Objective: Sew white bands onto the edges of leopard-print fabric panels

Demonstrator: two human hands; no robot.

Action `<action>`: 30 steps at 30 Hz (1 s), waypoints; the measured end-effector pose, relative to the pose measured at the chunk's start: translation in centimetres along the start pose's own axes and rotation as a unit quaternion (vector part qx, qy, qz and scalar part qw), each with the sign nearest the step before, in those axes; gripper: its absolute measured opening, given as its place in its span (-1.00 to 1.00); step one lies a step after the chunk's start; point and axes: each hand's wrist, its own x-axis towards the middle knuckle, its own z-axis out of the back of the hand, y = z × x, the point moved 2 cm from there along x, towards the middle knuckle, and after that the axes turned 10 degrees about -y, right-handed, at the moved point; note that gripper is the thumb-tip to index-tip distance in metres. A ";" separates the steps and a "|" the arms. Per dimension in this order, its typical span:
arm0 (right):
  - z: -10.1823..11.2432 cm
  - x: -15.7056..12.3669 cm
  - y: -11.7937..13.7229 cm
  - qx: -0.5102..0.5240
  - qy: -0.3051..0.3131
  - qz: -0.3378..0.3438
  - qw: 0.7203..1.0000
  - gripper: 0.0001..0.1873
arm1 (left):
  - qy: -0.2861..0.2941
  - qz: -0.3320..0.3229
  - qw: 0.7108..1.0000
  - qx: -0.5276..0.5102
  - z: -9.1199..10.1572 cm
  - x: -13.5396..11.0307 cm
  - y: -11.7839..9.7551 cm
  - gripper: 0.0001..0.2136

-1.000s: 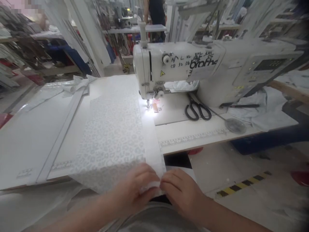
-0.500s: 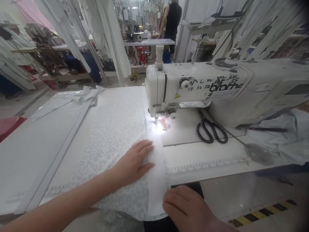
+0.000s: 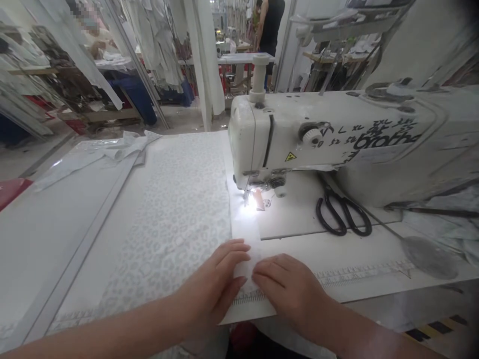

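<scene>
A long strip of white patterned fabric (image 3: 175,209) lies on the sewing table (image 3: 63,209), running toward the needle of a white sewing machine (image 3: 329,139). My left hand (image 3: 217,284) lies flat on the fabric's near end, fingers stretched out. My right hand (image 3: 288,289) presses flat on the fabric's plain white edge band (image 3: 245,234) just beside it, near the table's front edge. The two hands almost touch. The needle area (image 3: 252,202) is lit by the machine's lamp, a short way beyond my fingertips.
Black scissors (image 3: 342,214) lie on the machine bed to the right of the needle. A printed ruler strip (image 3: 359,273) runs along the table's front edge. More white cloth (image 3: 123,142) is piled at the far left. A person (image 3: 271,25) stands at a table behind.
The right hand has moved up from below the table edge onto the fabric's edge band. The left hand slid nearer and to the right beside it. The view moved closer to the machine.
</scene>
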 end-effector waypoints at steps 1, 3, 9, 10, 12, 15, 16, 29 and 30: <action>-0.1 0.3 -0.4 -0.006 -0.012 0.005 1.000 -0.81 | 0.007 -0.001 1.000 0.005 0.2 0.2 0.6 -0.65; -0.2 1.0 -1.1 -0.019 -0.033 0.012 0.999 -0.81 | 0.031 -0.009 0.999 0.016 0.6 0.7 1.7 -0.67; -0.6 2.7 -3.3 -0.083 -0.046 0.038 0.995 -0.78 | 0.100 -0.039 0.992 0.064 1.4 2.6 3.7 -0.68; -0.6 2.8 -3.6 -0.091 -0.046 0.046 0.994 -0.79 | 0.104 -0.045 0.991 0.073 1.4 3.0 4.0 -0.68; -0.8 3.2 -4.3 -0.099 -0.050 0.060 0.992 -0.80 | 0.107 -0.060 0.988 0.089 1.6 3.7 4.6 -0.68; -0.9 3.8 -5.3 -0.081 -0.063 0.059 0.993 -0.81 | 0.106 -0.076 0.986 0.102 1.9 4.7 5.4 -0.68; -1.0 4.0 -5.7 -0.068 -0.063 0.049 0.994 -0.81 | 0.104 -0.081 0.986 0.103 2.0 5.0 5.7 -0.68; -1.4 5.1 -8.7 -0.083 0.027 -0.045 0.995 -0.72 | 0.085 -0.085 0.984 0.132 3.4 8.8 8.8 -0.69; -1.4 5.1 -8.6 -0.085 0.030 -0.048 0.995 -0.72 | 0.086 -0.080 0.984 0.131 3.5 8.9 8.8 -0.69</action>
